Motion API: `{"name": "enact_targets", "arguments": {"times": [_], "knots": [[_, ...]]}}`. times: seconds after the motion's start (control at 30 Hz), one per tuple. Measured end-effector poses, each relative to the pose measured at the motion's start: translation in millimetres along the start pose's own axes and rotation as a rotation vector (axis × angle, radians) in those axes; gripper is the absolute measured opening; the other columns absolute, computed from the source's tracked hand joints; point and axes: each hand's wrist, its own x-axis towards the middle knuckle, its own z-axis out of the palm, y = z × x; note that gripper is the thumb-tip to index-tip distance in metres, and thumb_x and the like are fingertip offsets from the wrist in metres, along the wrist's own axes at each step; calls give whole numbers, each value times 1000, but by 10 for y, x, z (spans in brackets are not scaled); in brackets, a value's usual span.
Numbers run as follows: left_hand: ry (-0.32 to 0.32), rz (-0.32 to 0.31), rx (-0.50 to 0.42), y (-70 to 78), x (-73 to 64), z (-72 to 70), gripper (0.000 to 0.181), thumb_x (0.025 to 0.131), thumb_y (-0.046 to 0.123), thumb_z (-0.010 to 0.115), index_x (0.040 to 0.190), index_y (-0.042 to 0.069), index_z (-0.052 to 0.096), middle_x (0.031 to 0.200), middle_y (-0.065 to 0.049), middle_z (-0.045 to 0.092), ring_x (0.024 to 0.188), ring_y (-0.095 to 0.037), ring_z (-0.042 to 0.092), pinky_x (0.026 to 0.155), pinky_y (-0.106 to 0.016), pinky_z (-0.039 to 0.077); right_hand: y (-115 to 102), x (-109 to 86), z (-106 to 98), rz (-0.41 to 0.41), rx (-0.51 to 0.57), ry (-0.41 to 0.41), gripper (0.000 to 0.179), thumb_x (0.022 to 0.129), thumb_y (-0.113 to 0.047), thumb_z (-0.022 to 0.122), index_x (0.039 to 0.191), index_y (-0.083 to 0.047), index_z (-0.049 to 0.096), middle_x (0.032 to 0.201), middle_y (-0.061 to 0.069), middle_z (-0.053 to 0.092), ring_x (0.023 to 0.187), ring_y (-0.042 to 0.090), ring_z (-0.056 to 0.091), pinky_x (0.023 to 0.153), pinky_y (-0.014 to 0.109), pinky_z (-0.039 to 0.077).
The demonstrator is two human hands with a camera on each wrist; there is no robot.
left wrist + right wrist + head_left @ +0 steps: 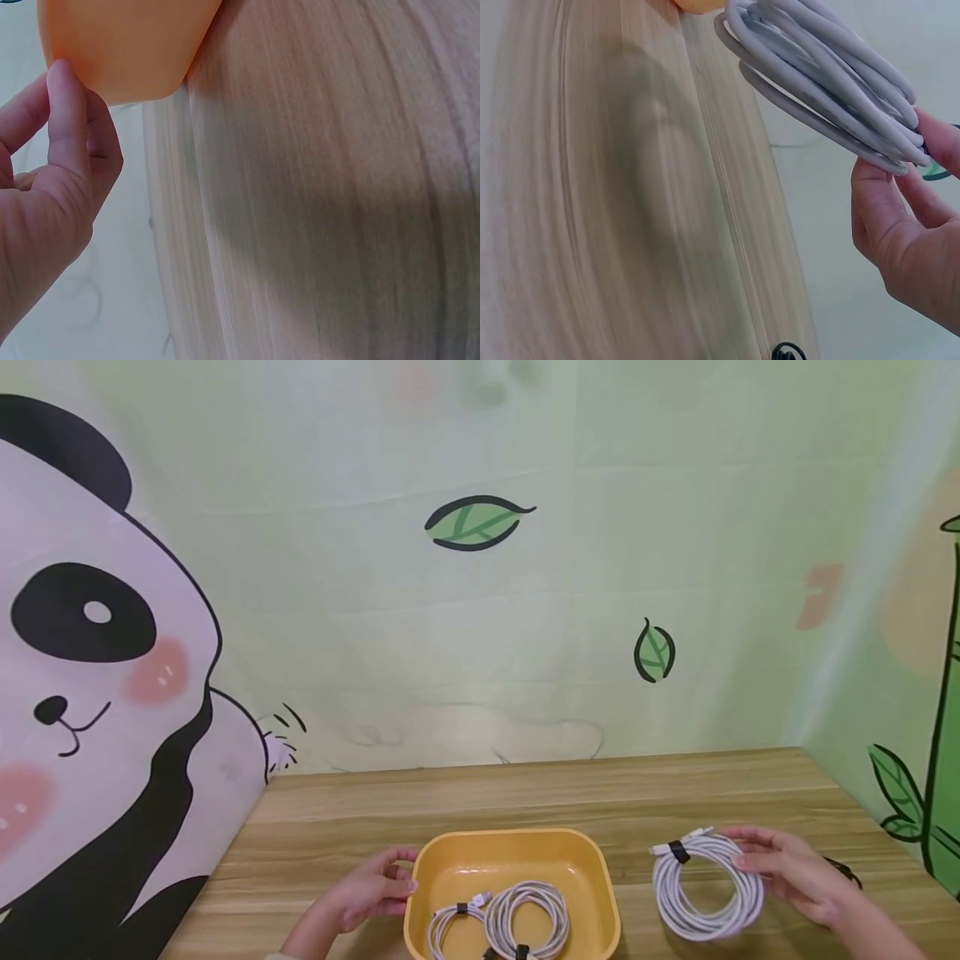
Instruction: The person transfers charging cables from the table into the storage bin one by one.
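Observation:
A yellow tray [512, 837] with rounded corners stands at the front of the wooden table. My left hand [375, 890] pinches its left rim between thumb and fingers; the left wrist view has the thumb on the tray's outer wall [124, 52]. Two smaller coils of pale cable lie inside, a thin one [444, 927] and a thicker one [558, 935], both with black ties. To the right of the tray, my right hand [797, 870] pinches the edge of a large coil of white cable [670, 902] bound by a black strap. The right wrist view has this coil raised off the table, above its shadow.
Behind my right hand a small black cable [846, 870] lies on the table [525, 793]. A pale green backdrop [360, 610] with a printed panda and leaves rises along the table's back and sides.

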Motion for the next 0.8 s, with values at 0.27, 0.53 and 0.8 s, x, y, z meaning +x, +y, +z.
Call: {"name": "enact_targets", "arguments": {"times": [0.27,0.53,0.8], "knots": [[8,-7,2,21,-9,3,49,84,5,55,126,-3,32,86,-4,45,72,-10,52,61,-20,49,-38,46,94,-22,15,28,31,87,-1,47,100,-26,60,96,-8,60,84,7,59,71,22,51],[0,7,6,26,-21,1,49,84,5,55,126,-3,31,85,-3,45,72,-10,52,62,-21,49,-54,82,155,-36,11,58,31,87,0,47,98,-26,61,94,-7,59,81,7,59,69,22,51],[6,8,4,-3,-1,-4,48,83,5,55,125,-3,33,84,-4,46,71,-10,53,63,-21,50,-60,114,219,-80,8,44,32,87,0,48,99,-26,61,94,-8,59,82,6,58,70,21,51]]}}
